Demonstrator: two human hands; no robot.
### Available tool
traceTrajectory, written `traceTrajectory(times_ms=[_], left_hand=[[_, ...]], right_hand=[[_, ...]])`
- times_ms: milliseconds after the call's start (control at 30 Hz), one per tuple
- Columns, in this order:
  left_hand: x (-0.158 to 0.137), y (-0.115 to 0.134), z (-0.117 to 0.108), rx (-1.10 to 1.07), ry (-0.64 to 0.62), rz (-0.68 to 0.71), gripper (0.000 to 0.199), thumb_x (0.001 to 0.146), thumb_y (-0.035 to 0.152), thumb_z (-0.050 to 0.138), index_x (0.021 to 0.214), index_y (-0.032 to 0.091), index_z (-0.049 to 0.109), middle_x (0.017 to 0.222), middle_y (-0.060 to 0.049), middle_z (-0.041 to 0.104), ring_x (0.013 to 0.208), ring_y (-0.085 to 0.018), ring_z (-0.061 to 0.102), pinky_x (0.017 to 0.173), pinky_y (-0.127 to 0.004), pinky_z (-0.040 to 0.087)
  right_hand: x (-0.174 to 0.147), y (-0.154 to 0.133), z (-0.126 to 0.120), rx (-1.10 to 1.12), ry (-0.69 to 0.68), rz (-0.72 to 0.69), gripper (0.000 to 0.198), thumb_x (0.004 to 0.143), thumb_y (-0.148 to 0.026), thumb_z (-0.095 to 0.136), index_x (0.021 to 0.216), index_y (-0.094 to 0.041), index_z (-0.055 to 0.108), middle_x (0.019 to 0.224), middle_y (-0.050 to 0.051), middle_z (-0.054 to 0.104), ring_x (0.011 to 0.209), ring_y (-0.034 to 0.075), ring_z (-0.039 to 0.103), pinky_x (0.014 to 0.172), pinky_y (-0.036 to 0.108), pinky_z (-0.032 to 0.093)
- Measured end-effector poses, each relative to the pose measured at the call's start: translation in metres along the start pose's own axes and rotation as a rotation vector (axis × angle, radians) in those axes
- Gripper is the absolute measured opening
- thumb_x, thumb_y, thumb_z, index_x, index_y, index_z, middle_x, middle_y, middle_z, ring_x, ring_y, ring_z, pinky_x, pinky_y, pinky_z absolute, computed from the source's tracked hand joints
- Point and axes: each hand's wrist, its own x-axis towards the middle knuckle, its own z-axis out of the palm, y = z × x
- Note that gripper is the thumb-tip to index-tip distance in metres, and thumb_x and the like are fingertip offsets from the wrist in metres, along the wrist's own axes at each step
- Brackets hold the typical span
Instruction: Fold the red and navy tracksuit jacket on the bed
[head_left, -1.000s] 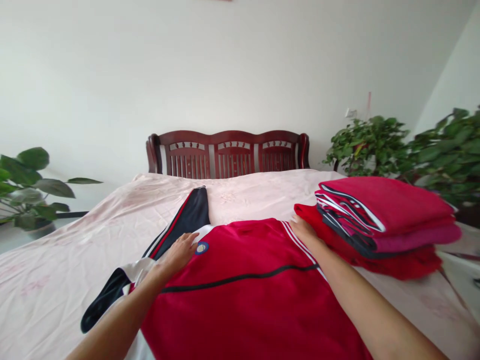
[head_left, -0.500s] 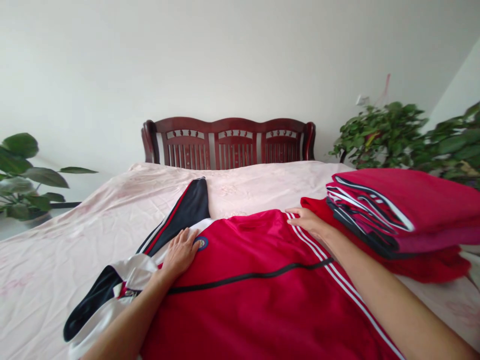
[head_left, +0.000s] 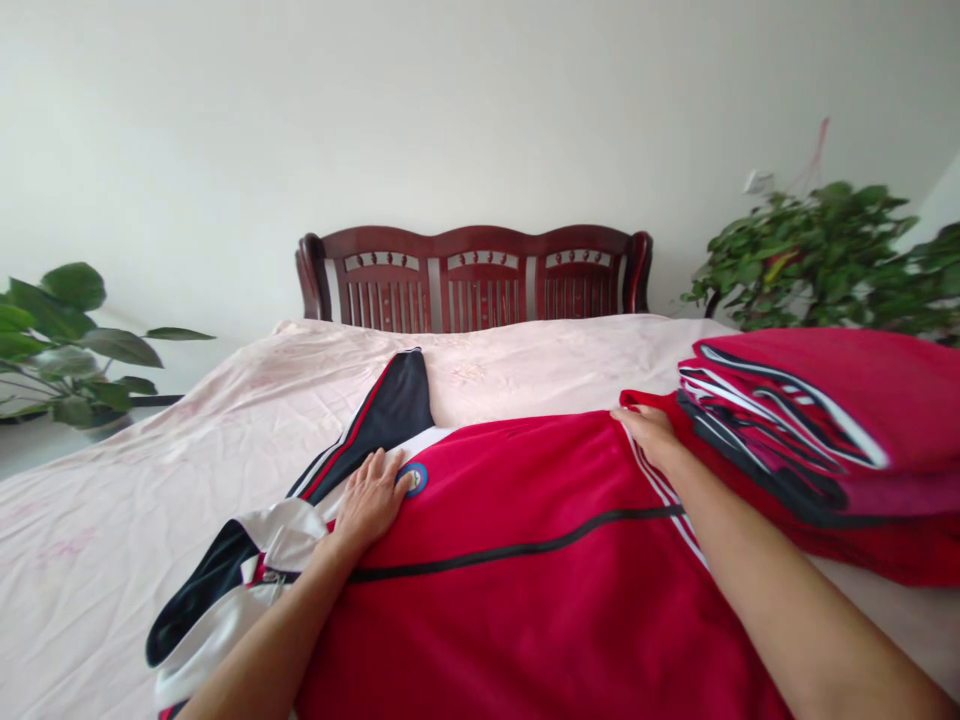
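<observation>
A red track jacket (head_left: 495, 520) lies spread across the bed, with a black line across its body and white stripes along its right side. My left hand (head_left: 371, 497) rests flat on its upper left part, fingers spread, beside a round blue badge (head_left: 414, 479). At the far right corner my right hand (head_left: 646, 428) pinches the striped edge between thumb and fingers. A dark sleeve (head_left: 394, 410) with white and red piping points away toward the headboard. Left of my wrist the white and navy collar (head_left: 217, 590) with a zip lies bunched.
A stack of folded red clothes (head_left: 832, 410) stands to the right, close to my right forearm. Pale pink floral bedding (head_left: 165, 470) covers the bed. Behind it rises a dark wooden headboard (head_left: 480, 270). Leafy plants (head_left: 810, 250) stand at right, another plant (head_left: 75, 340) at left.
My right hand has drawn the jacket's edge to the right, and the folds near its far edge are smoother. My left hand stays by the badge. The view has shifted slightly.
</observation>
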Motion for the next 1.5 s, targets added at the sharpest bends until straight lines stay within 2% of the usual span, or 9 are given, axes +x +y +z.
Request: traceTrajectory(times_ms=[133,300,500,567,833,1033,1200,1333,1500], left_hand=[[0.000,0.002,-0.001,0.015,-0.007,-0.016,0.060,0.099,0.054,0.029,0.152,0.027,0.035,0.161,-0.013,0.032,0.149,-0.034,0.027,0.116,-0.048,0.027],[-0.003,0.008,-0.005,0.022,-0.002,-0.028,0.063,0.099,0.056,0.031,0.153,0.025,0.036,0.161,-0.014,0.032,0.148,-0.034,0.027,0.116,-0.048,0.026],[-0.003,0.009,-0.007,0.026,-0.018,-0.029,0.064,0.098,0.057,0.031,0.153,0.025,0.035,0.161,-0.015,0.030,0.149,-0.036,0.025,0.117,-0.049,0.026],[-0.002,0.008,-0.007,0.025,-0.024,-0.029,0.064,0.098,0.057,0.031,0.153,0.025,0.036,0.161,-0.015,0.031,0.149,-0.035,0.025,0.117,-0.048,0.025],[-0.002,0.002,-0.005,-0.027,0.045,0.029,0.060,0.098,0.053,0.037,0.149,0.022,0.043,0.158,-0.016,0.037,0.147,-0.035,0.031,0.116,-0.050,0.029],[-0.018,0.006,-0.027,-0.054,0.088,0.080,0.054,0.103,0.038,0.026,0.149,0.012,0.041,0.154,-0.018,0.043,0.145,-0.027,0.037,0.116,-0.041,0.034],[-0.070,-0.003,-0.043,0.009,0.092,0.269,0.053,0.098,0.044,0.047,0.148,0.027,0.045,0.159,-0.011,0.036,0.150,-0.032,0.025,0.121,-0.052,0.022],[-0.114,-0.039,-0.045,0.078,-0.005,0.314,0.058,0.098,0.048,0.043,0.151,0.025,0.040,0.159,-0.015,0.035,0.149,-0.034,0.027,0.119,-0.055,0.024],[-0.142,-0.070,-0.050,0.105,-0.013,0.260,0.058,0.099,0.048,0.041,0.152,0.024,0.038,0.159,-0.016,0.034,0.148,-0.033,0.029,0.119,-0.052,0.026]], right_hand=[[0.000,0.001,0.010,-0.343,0.006,0.061,0.016,0.071,-0.032,0.076,0.080,-0.020,0.070,0.092,0.016,0.071,0.108,0.039,0.062,0.092,0.054,0.047],[-0.022,-0.031,0.027,-0.542,0.008,-0.153,0.035,0.088,-0.022,0.054,0.120,-0.013,0.066,0.134,0.023,0.057,0.131,0.039,0.046,0.109,0.055,0.034],[-0.074,-0.041,0.067,-0.656,-0.235,-0.583,0.053,0.097,-0.042,0.041,0.147,-0.025,0.045,0.157,0.006,0.039,0.148,0.026,0.025,0.122,0.046,0.013],[-0.080,-0.027,0.067,-0.746,-0.326,-0.577,0.057,0.098,-0.047,0.037,0.150,-0.025,0.041,0.158,0.006,0.038,0.149,0.026,0.023,0.122,0.048,0.010],[-0.074,-0.014,0.029,-0.889,-0.209,-0.314,0.062,0.098,-0.046,0.035,0.151,-0.013,0.039,0.158,0.016,0.036,0.147,0.031,0.028,0.121,0.054,0.009],[-0.178,-0.027,0.012,-0.776,-0.361,-0.603,0.063,0.100,-0.051,0.032,0.154,-0.021,0.035,0.159,0.011,0.035,0.148,0.028,0.028,0.120,0.052,0.023],[-0.240,0.010,-0.035,-0.656,-0.556,-0.912,0.060,0.100,-0.053,0.038,0.155,-0.032,0.030,0.160,0.002,0.032,0.148,0.024,0.029,0.121,0.047,0.026],[-0.235,0.056,-0.071,-0.712,-0.431,-0.800,0.058,0.097,-0.048,0.041,0.152,-0.030,0.039,0.156,0.003,0.040,0.144,0.027,0.037,0.117,0.050,0.033],[-0.224,0.080,-0.081,-0.733,-0.307,-0.655,0.059,0.093,-0.051,0.040,0.147,-0.028,0.046,0.153,0.005,0.045,0.141,0.027,0.042,0.116,0.048,0.036]])
